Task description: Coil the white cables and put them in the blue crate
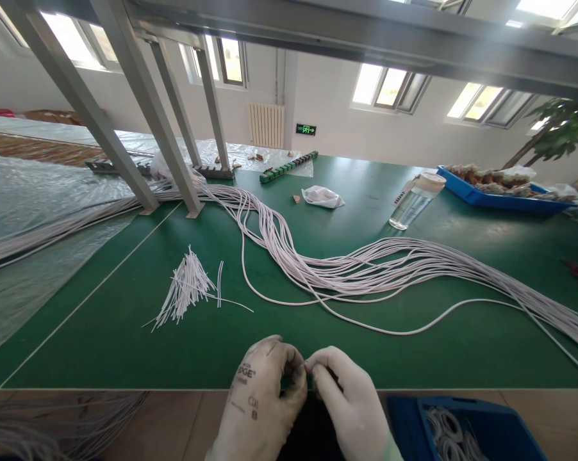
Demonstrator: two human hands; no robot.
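Observation:
My left hand (pixel 268 390), in a whitish glove with dark print on its back, is at the near edge of the green table (pixel 101 339). Its thumb and fingers are pinched together. Right beside it, my right hand (pixel 344 397), also gloved, has thumb and index finger pressed together. The fingertips of both hands nearly meet, and whatever lies between them is too small to make out. Beyond them a long bundle of white cables (pixel 318 272) runs across the table. To the left lies a pile of short white cut pieces (pixel 188 288), with a few loose ones next to it.
Grey metal posts (pixel 149 109) stand on the table at left. Farther back are a green slotted strip (pixel 289 168), a plastic bag (pixel 322 196), a water bottle (pixel 414 202) and a blue tray (pixel 500 200). Below the edge, a blue bin (pixel 510 429) holds white coils.

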